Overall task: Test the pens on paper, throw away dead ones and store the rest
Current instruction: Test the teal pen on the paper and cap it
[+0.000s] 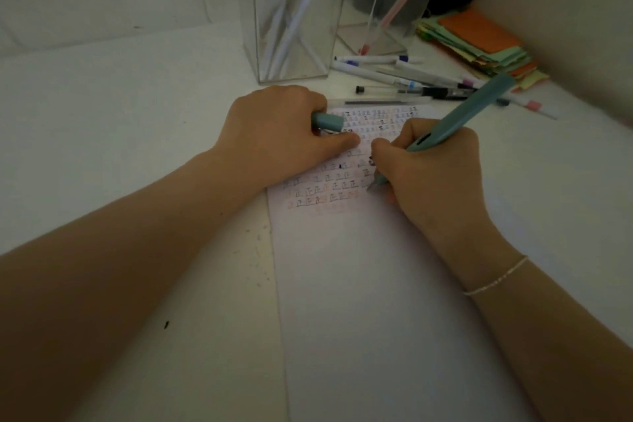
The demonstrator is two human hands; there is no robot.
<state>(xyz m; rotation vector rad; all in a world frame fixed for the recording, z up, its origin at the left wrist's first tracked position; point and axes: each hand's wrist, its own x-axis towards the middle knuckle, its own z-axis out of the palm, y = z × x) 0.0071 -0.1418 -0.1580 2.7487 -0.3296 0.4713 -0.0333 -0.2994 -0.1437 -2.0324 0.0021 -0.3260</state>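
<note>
R hand [431, 164]: grips teal pen [459, 116], nib on paper [359, 284].
L hand [281, 127]: clenched round teal cap [327, 120], resting on paper.
Beyond hands: loose pens [394, 75], clear holder [291, 10].

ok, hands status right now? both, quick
Left hand: holds the teal pen cap, resting on the paper.
Right hand: grips the teal pen, tip on the paper.

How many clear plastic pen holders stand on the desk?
2: a tall clear plastic pen holder above the left hand, and another clear holder behind it on the right, partly hidden.
</note>
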